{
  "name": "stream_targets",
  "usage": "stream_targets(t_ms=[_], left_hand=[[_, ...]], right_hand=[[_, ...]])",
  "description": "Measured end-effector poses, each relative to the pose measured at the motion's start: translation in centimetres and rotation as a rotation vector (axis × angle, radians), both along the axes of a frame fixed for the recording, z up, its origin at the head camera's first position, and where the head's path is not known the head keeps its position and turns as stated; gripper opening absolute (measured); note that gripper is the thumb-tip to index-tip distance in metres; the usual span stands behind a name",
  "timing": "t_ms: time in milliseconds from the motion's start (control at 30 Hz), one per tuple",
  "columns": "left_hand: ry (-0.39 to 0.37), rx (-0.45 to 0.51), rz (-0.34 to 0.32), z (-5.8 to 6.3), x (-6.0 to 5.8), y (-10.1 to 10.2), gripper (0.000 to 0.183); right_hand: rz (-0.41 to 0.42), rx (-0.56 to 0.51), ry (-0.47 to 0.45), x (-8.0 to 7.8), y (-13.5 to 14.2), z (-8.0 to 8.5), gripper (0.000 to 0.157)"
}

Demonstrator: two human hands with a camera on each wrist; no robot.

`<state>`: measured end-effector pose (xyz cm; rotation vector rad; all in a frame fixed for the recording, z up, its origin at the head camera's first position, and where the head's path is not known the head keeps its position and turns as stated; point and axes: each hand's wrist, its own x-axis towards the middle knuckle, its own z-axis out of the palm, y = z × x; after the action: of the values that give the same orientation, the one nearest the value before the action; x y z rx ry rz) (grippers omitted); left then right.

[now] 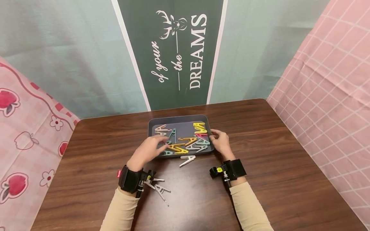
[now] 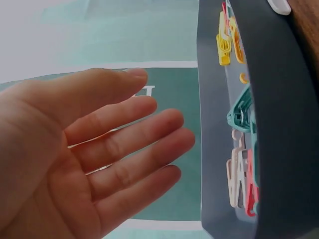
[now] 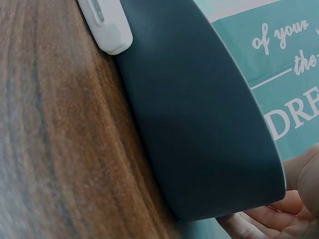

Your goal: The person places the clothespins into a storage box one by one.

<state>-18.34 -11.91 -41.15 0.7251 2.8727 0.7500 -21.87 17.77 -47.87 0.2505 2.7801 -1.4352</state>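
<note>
A dark grey tray on the table holds several plastic clothespins, among them yellow clothespins, an orange clothespin, a teal clothespin and pink and white ones. Over the tray's left side hovers my left hand. Its fingers are extended and slightly spread, and nothing lies in the palm. At the tray's right wall, my right hand grips the rim. In the right wrist view the thumb of that hand is at the rim, with the fingers outside the corner, partly hidden.
A white clothespin lies on the wooden table just in front of the tray. Several more white clothespins lie beside my left wrist. A green curtain with lettering hangs behind the table, with pink cloths at both sides.
</note>
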Motion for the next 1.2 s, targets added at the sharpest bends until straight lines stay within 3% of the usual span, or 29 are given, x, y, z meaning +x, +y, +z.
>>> stream_targets(t_ms=[333,800,1200], left_hand=[[0.052,0.089,0.020,-0.4,1.3,-1.0,0.029],[-0.033,0.151,-0.030,-0.7,2.4,-4.2,0.029],[-0.145,0.143,-0.101,-0.5,2.4,-4.8,0.037]], right_hand=[[-0.015,0.008,-0.004,0.0,0.1,0.0,0.037],[-0.008,0.001,-0.004,0.0,0.1,-0.1,0.037],[-0.003,-0.008,-0.012,-0.1,0.0,-0.1,0.037]])
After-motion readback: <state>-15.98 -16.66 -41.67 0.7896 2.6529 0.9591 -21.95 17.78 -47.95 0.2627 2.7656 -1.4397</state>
